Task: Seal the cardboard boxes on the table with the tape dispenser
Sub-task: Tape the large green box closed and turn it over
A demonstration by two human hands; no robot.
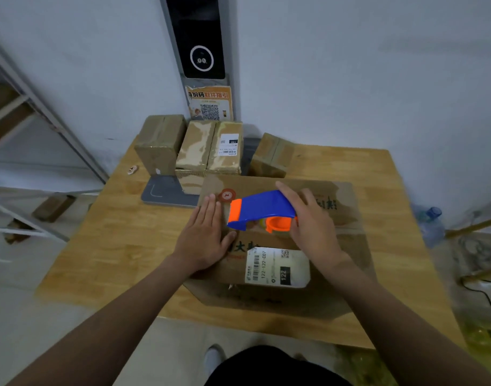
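A person's left hand (204, 235) lies flat, fingers straight and close together, on the top of a large cardboard box (322, 254) that sits at the near middle of a wooden desk (113, 260). The right hand (313, 224) curls round the rear of a blue-and-orange tape dispenser (262, 210), which is held low over the box top with its orange front end pointing towards the left hand. Whether the dispenser touches the cardboard cannot be told. A white shipping label (277, 267) with a barcode is stuck on the near part of the box top, just beside both wrists, and a round red sticker (228, 195) shows near the left fingertips. Three smaller cardboard boxes stand at the far edge of the desk: a left box (159, 143), a middle box (199, 147) bearing its own white label, and a right box (272, 154) that sits tilted. The left and middle boxes rest on a grey base (160, 190). Behind them, against the pale wall, stands a dark upright panel (199, 37) with a QR-code notice (209, 103) below it. A metal shelf frame (44, 112) stands to the left of the desk, and a blue-capped water bottle (430, 224) to the right.
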